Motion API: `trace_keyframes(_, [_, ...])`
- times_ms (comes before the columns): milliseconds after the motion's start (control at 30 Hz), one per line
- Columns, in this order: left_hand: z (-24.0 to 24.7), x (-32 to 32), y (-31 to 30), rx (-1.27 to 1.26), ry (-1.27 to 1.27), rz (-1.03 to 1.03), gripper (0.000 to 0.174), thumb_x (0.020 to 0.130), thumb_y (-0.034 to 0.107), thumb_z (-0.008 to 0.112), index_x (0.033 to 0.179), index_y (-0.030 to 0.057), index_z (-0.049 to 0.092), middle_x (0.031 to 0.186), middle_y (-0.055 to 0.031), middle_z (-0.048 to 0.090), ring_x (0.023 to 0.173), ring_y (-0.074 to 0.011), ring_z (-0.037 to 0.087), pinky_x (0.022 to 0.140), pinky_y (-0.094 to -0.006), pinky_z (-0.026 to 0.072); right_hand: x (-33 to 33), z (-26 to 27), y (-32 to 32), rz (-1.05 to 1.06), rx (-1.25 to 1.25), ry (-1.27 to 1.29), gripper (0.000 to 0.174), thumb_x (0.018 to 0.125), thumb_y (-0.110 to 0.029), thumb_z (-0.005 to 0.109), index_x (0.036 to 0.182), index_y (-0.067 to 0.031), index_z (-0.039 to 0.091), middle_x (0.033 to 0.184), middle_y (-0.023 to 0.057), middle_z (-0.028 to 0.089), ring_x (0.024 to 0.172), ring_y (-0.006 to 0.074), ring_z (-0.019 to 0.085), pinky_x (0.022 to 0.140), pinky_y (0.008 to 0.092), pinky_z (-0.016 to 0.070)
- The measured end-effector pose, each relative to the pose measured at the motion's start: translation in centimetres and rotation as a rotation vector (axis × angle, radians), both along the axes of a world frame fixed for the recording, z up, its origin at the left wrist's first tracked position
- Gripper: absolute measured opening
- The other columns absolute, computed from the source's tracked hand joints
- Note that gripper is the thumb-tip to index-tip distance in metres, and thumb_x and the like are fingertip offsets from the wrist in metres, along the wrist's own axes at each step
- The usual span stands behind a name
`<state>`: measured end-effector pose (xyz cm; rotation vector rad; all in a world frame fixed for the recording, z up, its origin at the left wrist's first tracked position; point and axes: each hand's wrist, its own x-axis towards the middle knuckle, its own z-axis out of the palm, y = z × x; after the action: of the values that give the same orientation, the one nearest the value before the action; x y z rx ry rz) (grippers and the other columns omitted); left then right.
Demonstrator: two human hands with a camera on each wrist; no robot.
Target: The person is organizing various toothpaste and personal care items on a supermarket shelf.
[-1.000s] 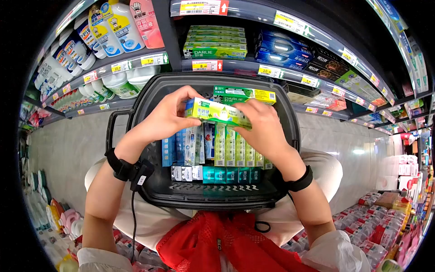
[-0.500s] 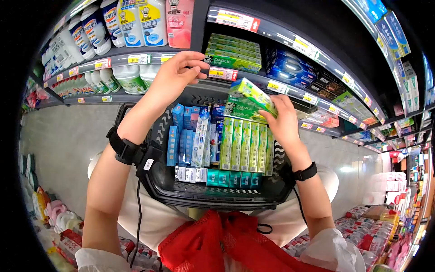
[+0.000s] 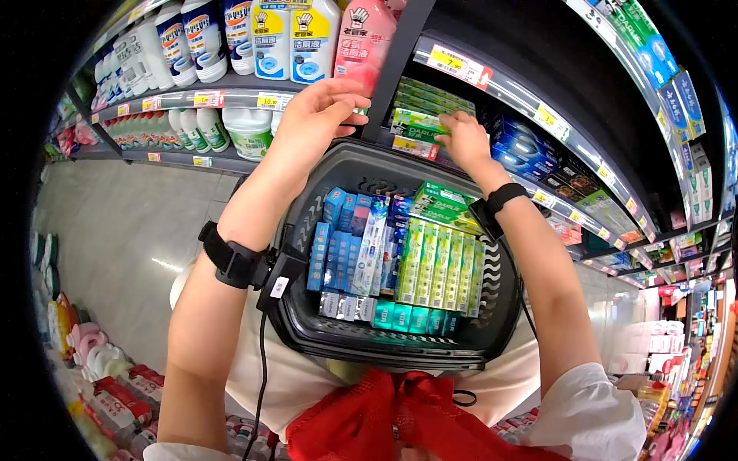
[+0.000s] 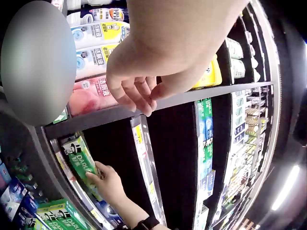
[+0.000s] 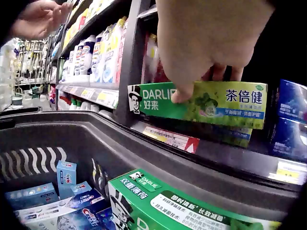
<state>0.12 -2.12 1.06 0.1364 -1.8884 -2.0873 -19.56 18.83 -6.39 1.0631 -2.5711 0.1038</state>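
At the shelf my right hand (image 3: 467,144) pinches a green Darlie toothpaste box (image 3: 419,124), its thumb on the front face (image 5: 230,103) and fingers behind the top edge. The box lies lengthwise at the shelf's front, above a similar box in the right wrist view. My left hand (image 3: 311,127) hangs in the air before the pink bottle (image 3: 364,42), fingers loosely bent and holding nothing; the left wrist view also shows this hand (image 4: 148,72) empty. Below is the black basket (image 3: 369,353), with green Darlie boxes (image 3: 446,206) lying behind a row of light green boxes (image 3: 442,261).
Blue boxes (image 3: 342,257) and teal boxes (image 3: 419,319) also fill the basket. Dark blue boxes (image 3: 516,146) stand right of my right hand on the shelf. White bottles (image 3: 311,46) line the left shelf. A price rail (image 3: 461,65) runs above the Darlie stack.
Both hands held a yellow-green box over the basket; the left let go and moved up. My right hand has moved from above the basket to the shelf. The view has shifted, with the basket lower right.
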Motion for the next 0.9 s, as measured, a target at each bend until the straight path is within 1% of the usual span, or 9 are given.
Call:
trace_keyframes(33, [0.0,0.0,-0.2,0.005,0.007,-0.003,0.021,0.087,0.013,0.046,0.105,0.0035,0.052,0.097,-0.006,0.06,0.084,-0.0123,0.057,0.074,-0.0248,0.0438,-0.2,-0.1,-0.1,-0.029,0.008,-0.005,0.037,0.07,-0.023,0.067,0.105,-0.0136,0.058,0.098,0.0104,0.056,0.1,0.0283,0.051,0.081,0.0408,0.0427])
trace_keyframes(200, [0.5,0.2,-0.1,0.011,0.005,-0.001,0.022,0.087,0.013,0.046,0.105,0.0033,0.053,0.097,-0.0059,0.06,0.084,-0.0126,0.057,0.075,-0.0252,0.0434,-0.6,-1.1,-0.3,-0.043,-0.038,0.021,0.038,0.071,-0.024,0.066,0.106,-0.0122,0.058,0.102,0.0118,0.056,0.101,0.0297,0.051,0.084,0.0402,0.0425])
trace_keyframes(267, [0.5,0.2,-0.2,0.007,0.02,-0.033,0.029,0.086,0.018,0.05,0.111,0.0028,0.051,0.099,-0.0057,0.058,0.086,-0.0116,0.055,0.077,-0.0248,0.0436,-1.0,-1.2,-0.2,-0.037,-0.047,0.029,0.038,0.072,-0.024,0.066,0.106,-0.0116,0.058,0.104,0.0126,0.056,0.102,0.0301,0.05,0.085,0.04,0.0422])
trace_keyframes(400, [0.5,-0.1,0.3,0.0,0.011,-0.038,0.029,0.086,0.018,0.05,0.111,0.0024,0.051,0.098,-0.0057,0.058,0.086,-0.0119,0.055,0.077,-0.0249,0.0436,-1.1,-0.7,-0.5,-0.062,-0.043,-0.02,0.037,0.072,-0.024,0.066,0.106,-0.0115,0.058,0.104,0.0126,0.055,0.102,0.0299,0.05,0.085,0.0404,0.0426])
trace_keyframes(467, [0.4,-0.3,0.3,-0.012,-0.013,-0.046,0.029,0.087,0.018,0.05,0.111,0.0028,0.051,0.098,-0.0056,0.058,0.086,-0.0122,0.055,0.077,-0.0247,0.0434,-1.1,-0.6,-0.7,-0.063,-0.013,0.005,0.037,0.073,-0.024,0.065,0.108,-0.0119,0.058,0.108,0.0116,0.054,0.102,0.0302,0.051,0.083,0.0389,0.0447])
trace_keyframes(667, [0.1,-0.5,0.7,-0.023,-0.044,-0.07,0.028,0.087,0.019,0.05,0.111,0.0045,0.051,0.097,-0.0049,0.057,0.086,-0.0123,0.055,0.076,-0.0244,0.0432,-2.4,-1.1,-0.9,-0.056,-0.014,0.034,0.037,0.073,-0.024,0.065,0.108,-0.0124,0.058,0.106,0.0107,0.054,0.103,0.0295,0.05,0.084,0.0389,0.0443])
trace_keyframes(800, [0.2,-0.6,0.9,-0.034,-0.053,-0.072,0.027,0.087,0.018,0.05,0.111,0.0046,0.051,0.096,-0.0047,0.057,0.085,-0.0123,0.054,0.076,-0.0246,0.0432,-2.8,-1.3,-1.2,-0.046,0.027,0.06,0.038,0.072,-0.025,0.066,0.108,-0.0131,0.059,0.107,0.0098,0.053,0.105,0.028,0.049,0.085,0.0383,0.0428])
trace_keyframes(867, [0.5,-0.6,1.1,-0.025,-0.072,-0.039,0.024,0.088,0.013,0.045,0.108,0.0025,0.051,0.096,-0.0062,0.06,0.084,-0.0122,0.056,0.074,-0.0244,0.043,-2.8,-1.5,-1.3,-0.049,0.021,0.05,0.039,0.071,-0.025,0.066,0.107,-0.013,0.059,0.106,0.0091,0.053,0.105,0.0274,0.048,0.086,0.0384,0.0423])
trace_keyframes(900, [0.4,-0.6,1.1,-0.027,-0.073,-0.04,0.024,0.088,0.013,0.045,0.108,0.0025,0.051,0.096,-0.0062,0.06,0.084,-0.0122,0.056,0.074,-0.0244,0.043,-2.9,-1.6,-1.4,-0.052,0.019,0.04,0.039,0.071,-0.025,0.067,0.107,-0.0129,0.059,0.106,0.0084,0.053,0.106,0.0269,0.048,0.086,0.0384,0.0417])
